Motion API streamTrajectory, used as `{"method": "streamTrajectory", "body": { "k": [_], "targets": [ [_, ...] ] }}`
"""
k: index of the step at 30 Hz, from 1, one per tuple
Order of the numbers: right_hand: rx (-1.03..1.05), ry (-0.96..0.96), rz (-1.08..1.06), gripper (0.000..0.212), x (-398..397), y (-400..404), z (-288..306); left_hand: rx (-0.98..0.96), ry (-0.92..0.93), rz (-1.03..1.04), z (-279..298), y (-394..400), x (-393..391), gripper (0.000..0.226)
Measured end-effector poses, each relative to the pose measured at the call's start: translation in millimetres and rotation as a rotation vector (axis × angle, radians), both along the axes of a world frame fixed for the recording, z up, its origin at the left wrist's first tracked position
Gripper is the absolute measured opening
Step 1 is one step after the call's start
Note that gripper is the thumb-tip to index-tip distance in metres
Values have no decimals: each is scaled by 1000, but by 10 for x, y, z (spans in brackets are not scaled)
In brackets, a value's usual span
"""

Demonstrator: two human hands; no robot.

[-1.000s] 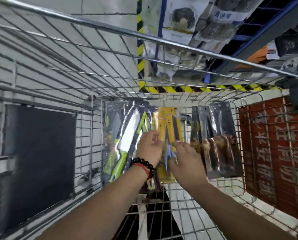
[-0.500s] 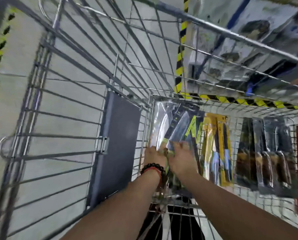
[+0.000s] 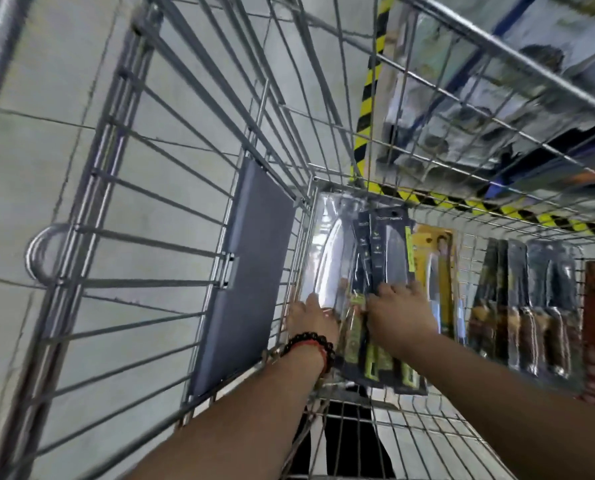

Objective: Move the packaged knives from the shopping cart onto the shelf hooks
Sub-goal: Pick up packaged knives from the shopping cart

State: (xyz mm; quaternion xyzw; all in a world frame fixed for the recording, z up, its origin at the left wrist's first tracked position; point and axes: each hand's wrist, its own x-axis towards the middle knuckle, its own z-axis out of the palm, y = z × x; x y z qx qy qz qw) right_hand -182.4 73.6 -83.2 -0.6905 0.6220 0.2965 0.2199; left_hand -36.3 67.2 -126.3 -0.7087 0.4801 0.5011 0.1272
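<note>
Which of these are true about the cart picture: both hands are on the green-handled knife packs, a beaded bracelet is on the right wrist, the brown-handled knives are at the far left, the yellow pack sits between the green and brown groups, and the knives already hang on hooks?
1. Both hands are on the green-handled packs. True.
2. The bracelet is on the right wrist. False: it is on the left wrist.
3. The brown-handled knives are at the far left. False: they are at the right of the cart.
4. The yellow pack sits between the green and brown groups. True.
5. The knives hang on hooks. False: all are in the cart.
</note>
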Motion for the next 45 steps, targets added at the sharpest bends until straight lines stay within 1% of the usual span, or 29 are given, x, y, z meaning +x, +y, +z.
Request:
{"method": "streamTrajectory", "body": {
  "k": [1,3,4,6,8,9,11,12,13,14,16,17,19,21,23,25,28,30,31,32,34,36,37,38,39,41,42,43,45],
  "targets": [
    [-7,-17,-29,31,32,0,5,23,14,53,0,38,-8,36],
    [27,-135,-152,27,174,11,-14,46,23,131,-36,134,17,27],
    [67,-215,-277,25,267,20,-53,56,28,167,-68,169,37,21],
    [170,-344,-614,25,464,22,-142,65,29,167,-129,223,50,17],
    [203,-449,-948,30,620,26,-263,44,92,225,-53,232,43,20],
    [199,-485,-1069,33,677,20,-307,49,117,252,-21,227,19,24],
    [198,-530,-1268,43,765,-7,-347,122,227,434,66,271,-36,44],
    [211,-551,-1355,50,796,-24,-353,191,232,421,99,268,-50,44],
    [230,-569,-1422,55,820,-39,-362,219,194,327,80,278,-54,43],
    [251,-573,-1471,57,833,-53,-368,220,104,275,60,276,-51,45],
    [287,-561,-1507,50,815,-68,-387,250,65,390,3,282,-38,42],
    [288,-546,-1493,44,795,-61,-404,297,97,435,-1,266,-14,34],
    [278,-516,-1422,35,741,-29,-406,310,145,384,4,211,58,5],
    [248,-506,-1386,33,698,-4,-394,354,169,390,13,150,159,12],
    [217,-548,-1414,33,670,8,-357,403,188,442,28,120,211,11],
    [210,-611,-1519,46,648,21,-352,434,210,479,76,118,207,20],
    [169,-636,-1612,88,679,-12,-343,443,245,492,144,158,193,5],
    [141,-608,-1649,106,750,-64,-328,445,276,522,242,172,161,9],
    [147,-597,-1685,109,777,-90,-314,429,295,546,272,192,135,12],
    [151,-598,-1701,107,796,-111,-282,398,291,565,266,229,104,16],
    [136,-582,-1656,87,783,-103,-249,345,268,607,292,303,39,20],
    [76,-546,-1572,63,719,-77,-217,332,281,572,320,362,-2,12],
    [52,-531,-1540,57,685,-71,-190,349,308,518,360,388,-2,9],
    [37,-543,-1505,55,652,-66,-151,371,358,459,407,422,12,21],
    [44,-563,-1483,58,620,-62,-115,398,407,392,439,462,35,38],
    [67,-623,-1488,67,534,-38,-52,469,409,220,521,522,98,65],
    [59,-658,-1503,64,481,-18,11,484,407,186,584,521,154,69],
    [34,-691,-1525,55,414,-1,79,467,394,198,675,463,210,69],
    [10,-777,-1559,44,308,35,269,350,259,317,836,252,269,60]
  ]
}}
